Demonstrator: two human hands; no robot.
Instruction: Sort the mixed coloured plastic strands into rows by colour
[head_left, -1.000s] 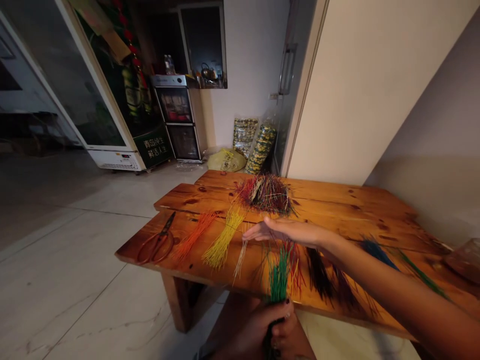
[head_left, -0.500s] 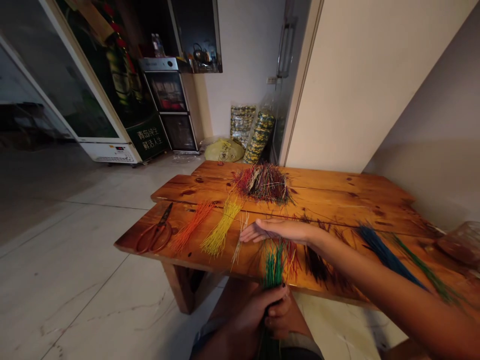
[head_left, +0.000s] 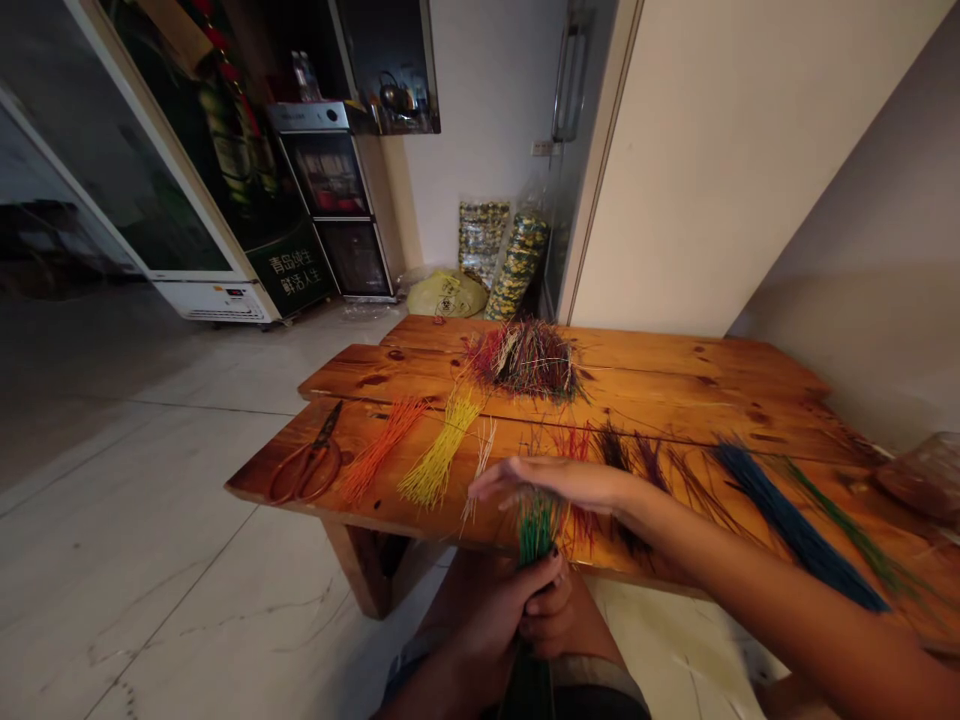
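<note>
My left hand is closed round the lower end of an upright bundle of thin sticks, mostly green, below the near edge of the wooden table. My right hand lies flat, palm down, fingers stretched out, right over the bundle's top ends. On the table lie sorted rows of sticks: orange, yellow, pale, red, dark, blue and green. A mixed pile of sticks sits farther back.
Orange-handled scissors lie at the table's left end. A clear bag sits at the far right edge. Beyond the table are a tiled floor, a glass-door fridge, a small cabinet and sacks by the wall.
My right hand has come nearer and lower, from above the table to just over the bundle's top. The left hand has kept its grip and raised the bundle slightly.
</note>
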